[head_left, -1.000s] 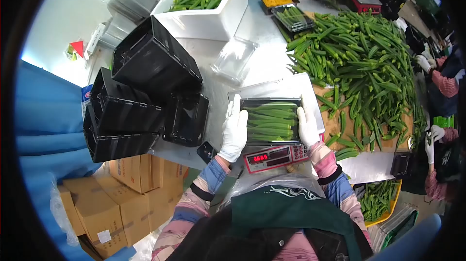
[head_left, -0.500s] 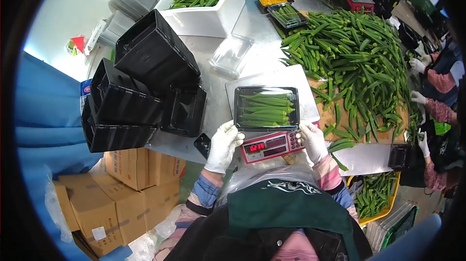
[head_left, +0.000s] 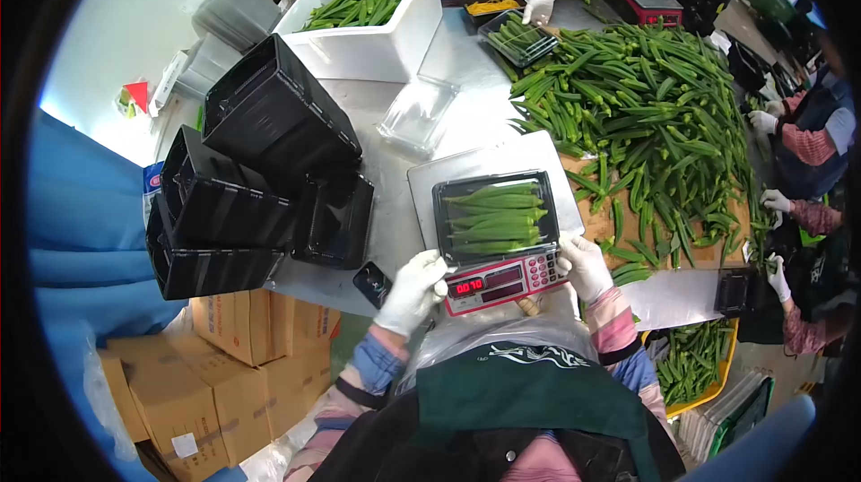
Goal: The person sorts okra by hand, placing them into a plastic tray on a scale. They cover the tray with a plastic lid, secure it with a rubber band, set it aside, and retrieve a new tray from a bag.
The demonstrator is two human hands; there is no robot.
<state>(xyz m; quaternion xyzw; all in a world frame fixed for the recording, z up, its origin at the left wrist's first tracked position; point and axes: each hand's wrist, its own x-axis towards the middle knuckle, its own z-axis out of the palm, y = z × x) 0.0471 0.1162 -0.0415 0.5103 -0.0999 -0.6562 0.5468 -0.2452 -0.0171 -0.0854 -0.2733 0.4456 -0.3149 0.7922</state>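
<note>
A black tray of okra (head_left: 496,217) under a clear lid is over the metal plate of a red scale (head_left: 504,285), whose display reads 0.070. My left hand (head_left: 414,288), in a white glove, pinches the tray's near left corner. At its near right corner my gloved right hand (head_left: 583,265) holds the edge. To the right, a large heap of okra (head_left: 641,114) lies beside the scale. Clear lids (head_left: 419,116) rest behind the scale on the left.
Stacked black trays (head_left: 278,114) stand at the left, with a white foam box (head_left: 359,53) of okra behind. A phone (head_left: 370,284) lies near the table edge. A co-worker's gloved hand (head_left: 539,6) touches another okra tray (head_left: 518,37). More people work at the right.
The display has gone from about 0.235 to 0.070, and the tray now looks partly lifted off the plate. A co-worker's hand has come in at the far tray.
</note>
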